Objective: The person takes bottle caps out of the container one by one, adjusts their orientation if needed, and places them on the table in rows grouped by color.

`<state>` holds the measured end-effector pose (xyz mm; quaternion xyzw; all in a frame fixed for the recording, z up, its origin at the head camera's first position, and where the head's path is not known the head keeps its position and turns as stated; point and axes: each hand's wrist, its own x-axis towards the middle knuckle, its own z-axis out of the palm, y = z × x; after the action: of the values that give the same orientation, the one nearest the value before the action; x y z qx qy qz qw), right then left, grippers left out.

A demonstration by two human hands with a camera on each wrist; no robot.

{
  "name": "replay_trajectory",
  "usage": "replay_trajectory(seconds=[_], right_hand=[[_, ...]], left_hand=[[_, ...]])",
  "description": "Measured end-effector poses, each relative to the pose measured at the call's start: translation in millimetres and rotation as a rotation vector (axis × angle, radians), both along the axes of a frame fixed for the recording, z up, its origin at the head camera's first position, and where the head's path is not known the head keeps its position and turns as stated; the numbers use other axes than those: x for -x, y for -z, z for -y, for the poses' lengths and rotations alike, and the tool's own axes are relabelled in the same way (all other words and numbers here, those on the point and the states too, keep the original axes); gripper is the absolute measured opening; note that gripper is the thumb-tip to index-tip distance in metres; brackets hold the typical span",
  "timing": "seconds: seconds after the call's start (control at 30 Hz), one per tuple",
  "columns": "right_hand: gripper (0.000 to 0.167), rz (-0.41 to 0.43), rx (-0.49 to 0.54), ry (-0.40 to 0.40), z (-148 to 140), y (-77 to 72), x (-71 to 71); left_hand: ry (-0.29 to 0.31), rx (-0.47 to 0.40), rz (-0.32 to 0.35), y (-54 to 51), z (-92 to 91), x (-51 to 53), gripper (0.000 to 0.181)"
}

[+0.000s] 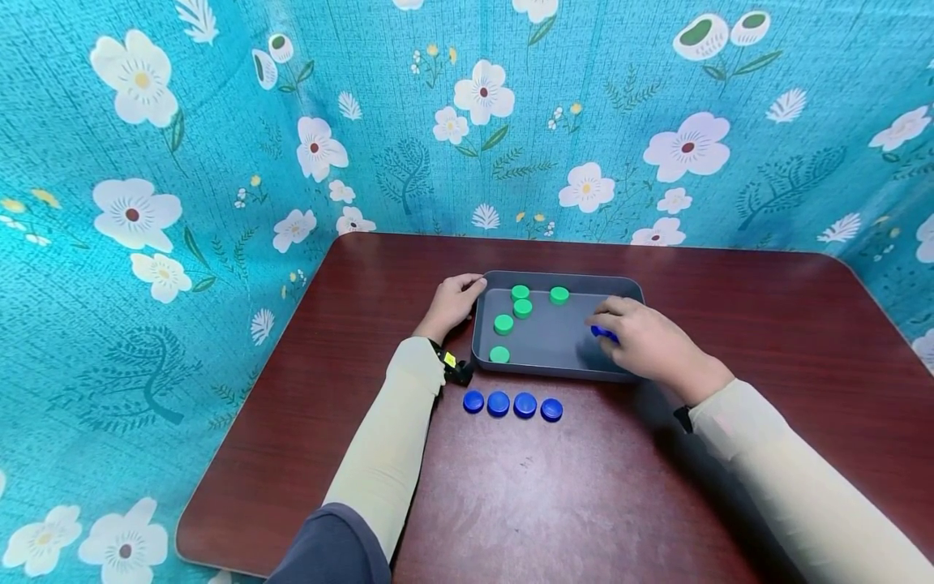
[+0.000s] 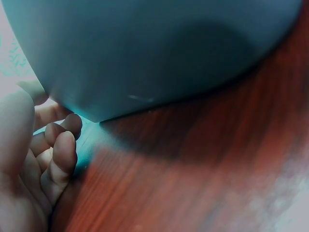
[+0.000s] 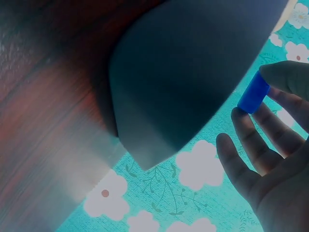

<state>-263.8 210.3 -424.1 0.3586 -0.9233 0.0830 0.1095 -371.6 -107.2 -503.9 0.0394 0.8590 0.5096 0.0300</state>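
My right hand (image 1: 648, 341) is over the right part of a dark grey rectangular tray (image 1: 562, 369). It pinches a blue bottle cap (image 3: 254, 93) between thumb and fingertips, the other fingers spread; in the head view the fingers partly cover this cap. At the tray's far left corner, my left hand (image 1: 452, 304) holds the rim, its thumb against the wall and its fingers bent beside the corner in the left wrist view. Several green bottle caps (image 1: 522, 308) lie inside the tray, mostly towards its left side. In front of the tray, several blue caps (image 1: 524, 405) form a row.
A dark red-brown wooden table (image 1: 554, 503) bears the tray and caps. Behind it and along its left side hangs a blue floral cloth (image 1: 409, 105). The tray's low wall stands between its inside and the row of blue caps.
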Motion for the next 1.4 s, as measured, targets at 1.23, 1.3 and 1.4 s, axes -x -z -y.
replay_trajectory(seconds=[1.23, 1.3, 1.4], right_hand=[[0.029, -0.069, 0.054, -0.111, 1.1, 0.1, -41.2], [0.028, -0.079, 0.062, -0.124, 1.4, 1.6, -42.4], [0.028, -0.089, 0.069, -0.133, 2.2, 3.8, -44.4]], left_hand=[[0.005, -0.006, 0.023, -2.0, -0.9, -0.3, 0.045], [0.006, -0.013, 0.021, -1.8, -0.5, -0.2, 0.044], [0.003, -0.023, 0.024, -2.0, 0.4, -0.2, 0.044]])
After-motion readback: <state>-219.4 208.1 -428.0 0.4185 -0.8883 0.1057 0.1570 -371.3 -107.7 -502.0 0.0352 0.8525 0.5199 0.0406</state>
